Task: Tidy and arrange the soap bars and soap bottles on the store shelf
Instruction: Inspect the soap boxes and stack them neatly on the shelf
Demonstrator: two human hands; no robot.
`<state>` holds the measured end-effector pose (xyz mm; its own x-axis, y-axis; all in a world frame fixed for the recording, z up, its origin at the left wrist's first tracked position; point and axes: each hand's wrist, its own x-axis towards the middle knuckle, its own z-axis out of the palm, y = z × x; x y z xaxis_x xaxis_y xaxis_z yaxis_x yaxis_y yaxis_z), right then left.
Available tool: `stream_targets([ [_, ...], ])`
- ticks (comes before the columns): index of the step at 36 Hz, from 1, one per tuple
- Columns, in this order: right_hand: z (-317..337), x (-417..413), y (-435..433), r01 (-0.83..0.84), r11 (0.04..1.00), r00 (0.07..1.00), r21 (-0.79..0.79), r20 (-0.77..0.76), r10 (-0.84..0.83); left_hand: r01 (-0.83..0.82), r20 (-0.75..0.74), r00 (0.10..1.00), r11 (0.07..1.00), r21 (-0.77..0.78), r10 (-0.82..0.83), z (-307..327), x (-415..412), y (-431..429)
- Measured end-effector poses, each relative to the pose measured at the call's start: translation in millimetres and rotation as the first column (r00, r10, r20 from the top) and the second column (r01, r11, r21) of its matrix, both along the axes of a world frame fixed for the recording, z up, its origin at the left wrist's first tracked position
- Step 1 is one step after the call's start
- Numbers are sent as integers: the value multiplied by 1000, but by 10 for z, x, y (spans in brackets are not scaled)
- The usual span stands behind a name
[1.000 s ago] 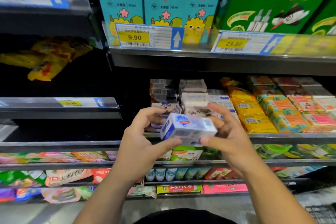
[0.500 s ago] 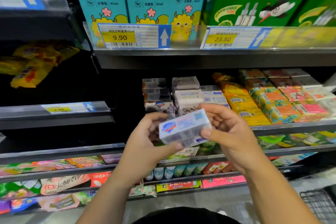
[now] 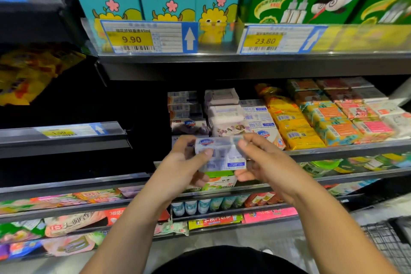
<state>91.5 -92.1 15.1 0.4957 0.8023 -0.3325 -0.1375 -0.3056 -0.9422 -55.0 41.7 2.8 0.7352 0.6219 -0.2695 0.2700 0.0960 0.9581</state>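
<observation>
Both hands [image 3: 182, 169] [image 3: 264, 162] grip soap box [image 3: 220, 153]; tags 9.90 [image 3: 131, 39], 23.80 [image 3: 264, 41].

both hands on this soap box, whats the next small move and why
Probably ease the soap box forward to join the left stack of boxes, whose front box shows the same blue shield logo. Both the left hand and right hand grip it just in front of that shelf, so it looks like a short push.

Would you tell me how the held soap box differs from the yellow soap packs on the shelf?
The soap box is white and blue; the yellow soap packs are yellow. The left hand and right hand hold the box in the air; the packs lie on the shelf. Both carry barcodes.
</observation>
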Motion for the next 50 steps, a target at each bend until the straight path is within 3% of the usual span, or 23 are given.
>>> stream_targets([
  [3,54,24,64,65,994,998,93,-8,-64,-33,96,995,999,4,33,88,47,36],
  [7,42,66,174,123,977,988,175,76,-138,33,98,994,995,98,-43,144,125,132],
  [12,-36,184,273,92,969,984,229,131,-125,148,-35,989,928,341,-145,102,196,258],
  [17,-147,267,401,38,946,988,323,129,-84,188,-269,963,757,625,-17,99,283,256],
  [22,-196,371,534,-46,951,963,305,267,-39,254,-364,931,651,716,37,4,377,349],
  [24,-214,502,632,-10,961,893,278,435,-117,207,-348,933,657,725,91,-53,393,420],
  [25,-222,586,694,21,973,806,228,572,-152,185,-357,924,662,726,133,-103,404,481],
  [27,-257,743,826,75,994,543,74,834,-103,104,-317,920,637,764,230,-226,470,680],
  [29,-343,848,969,54,998,386,-26,922,3,36,-303,887,602,798,349,-298,583,915],
  [32,-541,921,1137,27,987,250,-159,957,147,3,-339,830,603,797,444,-303,745,1200],
  [33,-622,958,1179,-2,969,270,-246,933,238,-18,-320,835,603,798,448,-304,794,1270],
  [35,-688,969,1183,-214,937,586,-274,732,348,-54,-270,855,594,803,443,-302,879,1373],
  [36,-715,957,1144,-317,943,745,-96,590,311,-60,-253,865,590,805,434,-295,916,1422],
  [37,-793,981,1143,-337,941,805,34,529,269,-67,-236,876,591,804,420,-284,953,1459],
  [38,-931,1044,1162,-308,948,809,77,546,219,-69,-232,886,609,790,401,-274,994,1501],
  [40,-859,1001,1112,-374,926,780,38,553,293,-33,-250,901,631,775,354,-262,1065,1575],
  [41,-721,970,1081,-425,900,690,-95,609,391,-9,-268,904,642,767,333,-255,1093,1600],
  [42,-619,926,1056,-378,856,493,-352,706,508,11,-287,907,664,748,308,-251,1119,1630],
  [43,-574,930,1058,-214,844,356,-493,765,537,44,-319,905,686,726,280,-233,1142,1640],
  [44,-562,935,1039,-140,849,268,-510,806,528,71,-348,902,707,704,256,-219,1164,1651],
  [46,-610,935,1048,-150,849,267,-507,806,529,89,-396,887,754,651,238,-187,1195,1683],
  [49,-820,1042,1169,-155,909,450,-386,792,413,77,-410,889,817,571,204,-174,1225,1730],
  [50,-884,1080,1187,-139,911,465,-389,787,406,78,-413,890,825,559,195,-173,1230,1741],
])
